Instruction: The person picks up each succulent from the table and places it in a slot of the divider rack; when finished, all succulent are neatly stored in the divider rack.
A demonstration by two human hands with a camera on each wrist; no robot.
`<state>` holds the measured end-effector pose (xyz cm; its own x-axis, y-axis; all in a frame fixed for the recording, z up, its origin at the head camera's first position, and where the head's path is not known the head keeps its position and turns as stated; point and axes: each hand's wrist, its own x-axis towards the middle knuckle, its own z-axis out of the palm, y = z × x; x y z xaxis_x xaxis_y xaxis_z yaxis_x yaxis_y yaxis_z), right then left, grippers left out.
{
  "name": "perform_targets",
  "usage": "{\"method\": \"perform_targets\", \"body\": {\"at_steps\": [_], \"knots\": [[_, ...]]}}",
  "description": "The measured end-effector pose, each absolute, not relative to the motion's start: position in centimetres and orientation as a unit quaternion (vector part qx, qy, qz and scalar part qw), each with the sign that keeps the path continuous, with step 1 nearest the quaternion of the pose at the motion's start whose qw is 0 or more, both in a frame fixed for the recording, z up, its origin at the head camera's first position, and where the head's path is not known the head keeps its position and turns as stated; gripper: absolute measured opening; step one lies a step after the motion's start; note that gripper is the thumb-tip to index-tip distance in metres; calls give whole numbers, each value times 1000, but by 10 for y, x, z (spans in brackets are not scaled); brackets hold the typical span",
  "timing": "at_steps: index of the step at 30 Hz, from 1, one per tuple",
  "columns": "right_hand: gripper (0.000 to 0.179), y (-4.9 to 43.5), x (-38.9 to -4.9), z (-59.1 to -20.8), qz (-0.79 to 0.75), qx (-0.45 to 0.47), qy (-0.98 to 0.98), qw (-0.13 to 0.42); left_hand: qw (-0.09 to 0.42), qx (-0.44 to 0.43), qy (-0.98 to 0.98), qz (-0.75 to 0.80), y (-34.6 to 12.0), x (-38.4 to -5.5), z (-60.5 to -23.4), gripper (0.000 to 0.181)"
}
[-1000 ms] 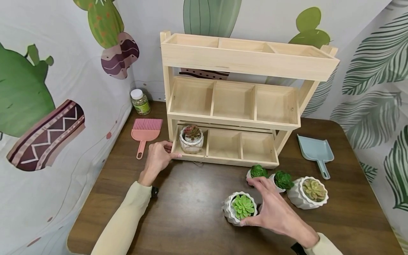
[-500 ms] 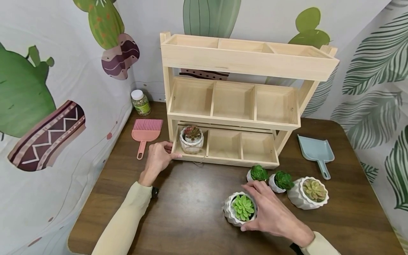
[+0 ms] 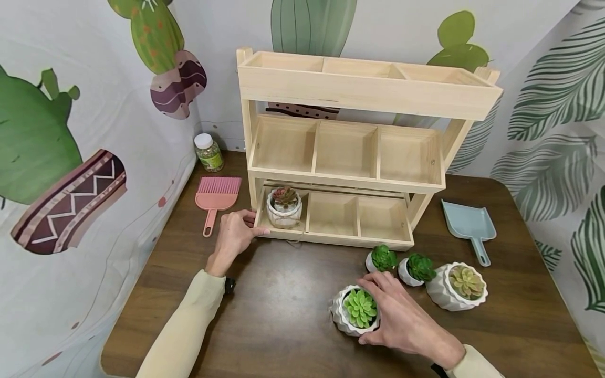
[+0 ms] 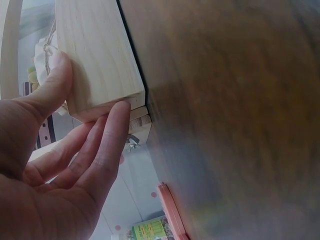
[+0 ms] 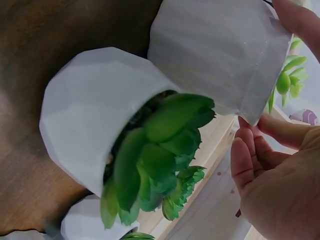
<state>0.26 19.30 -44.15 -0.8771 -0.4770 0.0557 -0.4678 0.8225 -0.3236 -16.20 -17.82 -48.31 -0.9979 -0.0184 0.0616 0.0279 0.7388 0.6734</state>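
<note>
My left hand (image 3: 233, 233) grips the front left corner of the wooden plant shelf (image 3: 335, 239), thumb over the bottom tray's rim and fingers against its end. In the left wrist view, those fingers (image 4: 107, 145) touch the wood. My right hand (image 3: 406, 315) holds a white faceted pot (image 3: 342, 315) with a bright green succulent (image 3: 361, 308), which stands on the table. Its thumb and fingers span the pot's rim, as the right wrist view shows on the pot (image 5: 215, 55). A reddish succulent in a white pot (image 3: 284, 212) sits in the bottom tray's left compartment.
Two small dark green potted succulents (image 3: 384, 257) and a larger pale one (image 3: 456, 289) stand right of my right hand. A blue dustpan (image 3: 469, 226) lies farther right. Left of the shelf are a pink brush (image 3: 216, 197) and a white-capped jar (image 3: 208, 153).
My right hand's fingers have drawn in from beside the small pots to close around the bright green succulent's pot. The pot and my left hand stay in place.
</note>
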Motion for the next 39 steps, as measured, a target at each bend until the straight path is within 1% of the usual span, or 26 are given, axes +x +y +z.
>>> {"method": "perform_targets", "body": {"at_steps": [7,17,24,34,39], "knots": [[97,193,5,-448,-180,-260,948,-35,32,-2,-932,-360,-178,-161,-483,46],[92,190,6,-452,-196,-268,941,-64,33,-7,-931,-363,-179,-161,-483,46],[93,185,6,-450,-241,-243,937,-63,33,-7,-931,-363,-179,-161,-483,46],[94,177,1,-447,-285,-214,931,-78,31,-7,-933,-359,-179,-162,-483,46],[93,175,-4,-443,-304,-194,930,-68,31,-9,-934,-356,-178,-162,-482,46]]}}
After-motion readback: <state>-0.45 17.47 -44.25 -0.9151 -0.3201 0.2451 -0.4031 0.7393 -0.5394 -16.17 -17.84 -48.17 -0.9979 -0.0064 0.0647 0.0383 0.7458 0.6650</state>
